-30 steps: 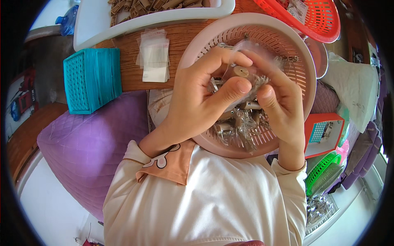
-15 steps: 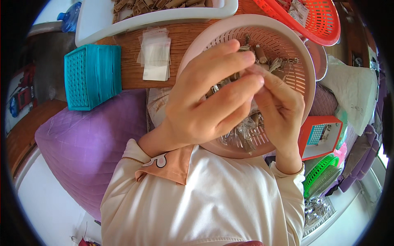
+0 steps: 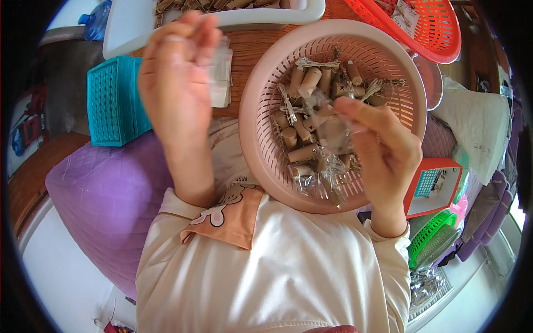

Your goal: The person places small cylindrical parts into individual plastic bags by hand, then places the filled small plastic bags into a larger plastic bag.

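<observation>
Bagging small rolls over the pink basket [image 3: 266, 83]

My right hand [image 3: 383, 150] pinched a clear bag [image 3: 336, 133] shut at frame centre; my left hand [image 3: 177, 77], fingers together, lifted upper left; slow steady grip suited.

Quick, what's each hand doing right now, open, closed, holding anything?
Left hand: raised over the stack of clear bags, fingers pinched; what they hold cannot be told.
Right hand: closed on a clear-wrapped cork piece above the pink basket.

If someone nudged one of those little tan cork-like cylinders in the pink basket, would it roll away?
Probably only a little. The small tan cylinders are round, so apt to roll, but they lie heaped against each other inside the round pink plastic basket, whose wall would likely stop them. Several carry straw-like ties, which may snag. They look light for their size, like cork.
</observation>
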The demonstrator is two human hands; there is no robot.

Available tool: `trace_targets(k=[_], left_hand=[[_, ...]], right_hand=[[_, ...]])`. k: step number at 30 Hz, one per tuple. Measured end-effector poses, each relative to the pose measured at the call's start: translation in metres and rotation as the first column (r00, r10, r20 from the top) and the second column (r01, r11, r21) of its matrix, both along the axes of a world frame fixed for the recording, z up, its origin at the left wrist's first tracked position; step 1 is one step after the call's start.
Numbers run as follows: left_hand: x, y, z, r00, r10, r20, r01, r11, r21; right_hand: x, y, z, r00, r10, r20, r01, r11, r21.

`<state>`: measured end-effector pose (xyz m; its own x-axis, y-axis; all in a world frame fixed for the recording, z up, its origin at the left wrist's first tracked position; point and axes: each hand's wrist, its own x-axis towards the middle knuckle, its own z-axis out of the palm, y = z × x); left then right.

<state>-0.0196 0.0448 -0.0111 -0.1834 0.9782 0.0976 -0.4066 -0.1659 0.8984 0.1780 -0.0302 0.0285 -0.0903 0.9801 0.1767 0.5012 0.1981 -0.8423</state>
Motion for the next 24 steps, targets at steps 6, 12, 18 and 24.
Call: trace_targets(k=[6, 12, 18, 24], left_hand=[[0.001, -0.010, -0.002, 0.919, -0.328, 0.220, 0.289, 0.938, 0.190], [0.034, -0.038, 0.004, 0.837, -0.528, -0.145, 0.526, 0.849, -0.053], [0.039, -0.037, 0.009, 0.824, -0.323, -0.465, 0.387, 0.921, 0.047], [0.028, -0.034, 0.018, 0.800, -0.314, -0.511, 0.432, 0.893, 0.128]], right_hand=[[0.009, -0.001, -0.008, 0.770, -0.212, -0.602, 0.030, 0.954, -0.297], [0.001, 0.004, -0.015, 0.608, -0.056, -0.792, -0.101, 0.984, -0.146], [0.005, -0.001, -0.014, 0.443, -0.098, -0.891, -0.264, 0.936, -0.234], [0.013, -0.004, -0.019, 0.460, 0.033, -0.887, -0.271, 0.957, -0.105]])
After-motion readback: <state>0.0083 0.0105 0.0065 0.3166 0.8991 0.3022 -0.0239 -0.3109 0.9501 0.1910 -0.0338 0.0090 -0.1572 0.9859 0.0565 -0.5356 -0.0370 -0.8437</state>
